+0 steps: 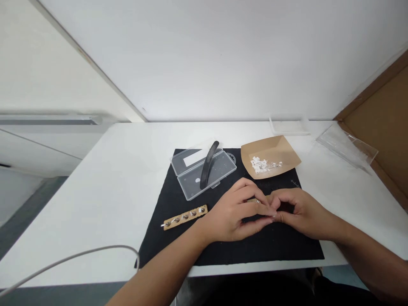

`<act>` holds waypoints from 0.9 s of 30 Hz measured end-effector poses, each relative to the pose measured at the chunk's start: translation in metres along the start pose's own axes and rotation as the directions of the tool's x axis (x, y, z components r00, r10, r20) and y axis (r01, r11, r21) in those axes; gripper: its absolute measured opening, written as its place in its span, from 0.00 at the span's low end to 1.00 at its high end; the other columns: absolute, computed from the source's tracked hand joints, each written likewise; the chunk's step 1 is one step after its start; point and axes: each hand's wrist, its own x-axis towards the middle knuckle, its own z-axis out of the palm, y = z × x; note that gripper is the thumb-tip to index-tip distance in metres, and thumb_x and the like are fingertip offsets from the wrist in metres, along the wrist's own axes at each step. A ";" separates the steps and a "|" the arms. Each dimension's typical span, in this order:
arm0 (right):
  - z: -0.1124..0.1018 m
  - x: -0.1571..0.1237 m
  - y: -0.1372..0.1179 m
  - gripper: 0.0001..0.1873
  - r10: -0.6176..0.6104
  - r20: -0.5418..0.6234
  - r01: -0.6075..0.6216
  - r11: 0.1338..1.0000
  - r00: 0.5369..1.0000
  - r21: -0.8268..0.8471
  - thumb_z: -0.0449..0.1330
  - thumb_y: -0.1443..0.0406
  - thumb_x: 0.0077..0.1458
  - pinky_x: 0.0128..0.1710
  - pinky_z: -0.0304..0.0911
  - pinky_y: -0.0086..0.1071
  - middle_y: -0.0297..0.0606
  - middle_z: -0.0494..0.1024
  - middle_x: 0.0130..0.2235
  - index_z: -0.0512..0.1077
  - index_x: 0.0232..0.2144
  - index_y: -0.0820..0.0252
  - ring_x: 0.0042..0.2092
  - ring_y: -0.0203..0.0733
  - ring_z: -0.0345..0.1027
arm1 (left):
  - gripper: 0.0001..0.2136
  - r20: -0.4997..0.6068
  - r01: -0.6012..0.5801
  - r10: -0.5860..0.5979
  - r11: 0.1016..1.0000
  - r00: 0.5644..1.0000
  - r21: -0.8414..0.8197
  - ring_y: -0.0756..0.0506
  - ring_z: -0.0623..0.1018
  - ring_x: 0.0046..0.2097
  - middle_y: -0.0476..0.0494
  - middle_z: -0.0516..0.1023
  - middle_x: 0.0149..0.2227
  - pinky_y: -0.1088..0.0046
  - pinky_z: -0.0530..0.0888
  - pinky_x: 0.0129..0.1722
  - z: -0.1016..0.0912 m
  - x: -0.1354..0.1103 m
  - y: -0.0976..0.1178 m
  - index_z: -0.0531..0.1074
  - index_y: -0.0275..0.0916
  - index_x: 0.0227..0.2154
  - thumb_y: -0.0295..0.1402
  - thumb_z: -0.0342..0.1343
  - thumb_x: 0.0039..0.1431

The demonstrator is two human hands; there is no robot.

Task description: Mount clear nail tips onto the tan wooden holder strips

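Above the black mat, the fingertips of my left hand and my right hand meet in a pinch. A tiny pale bit shows where they touch, too small to name, and the fingers mostly cover it. Left of my left hand lies a gold strip with several round metal studs and small white pieces on it. Beyond the hands, a brown paper tray holds a heap of small white pieces. A black curved nail file rests across an opened clear plastic case.
The white table runs under the mat to the wall. At the back right are a small clear tray and a clear plastic box, beside a brown cardboard panel. A pale cable curves over the left front.
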 end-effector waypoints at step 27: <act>0.008 0.007 0.012 0.11 -0.303 -0.099 0.267 0.923 0.948 -0.277 0.56 0.62 0.76 0.39 0.63 0.30 0.31 0.77 0.35 0.73 0.38 0.55 0.36 0.35 0.70 | 0.05 -0.168 0.202 -0.216 0.974 0.962 -0.100 0.43 0.79 0.47 0.41 0.83 0.37 0.72 0.79 0.35 -0.003 -0.004 -0.004 0.81 0.39 0.43 0.27 0.66 0.66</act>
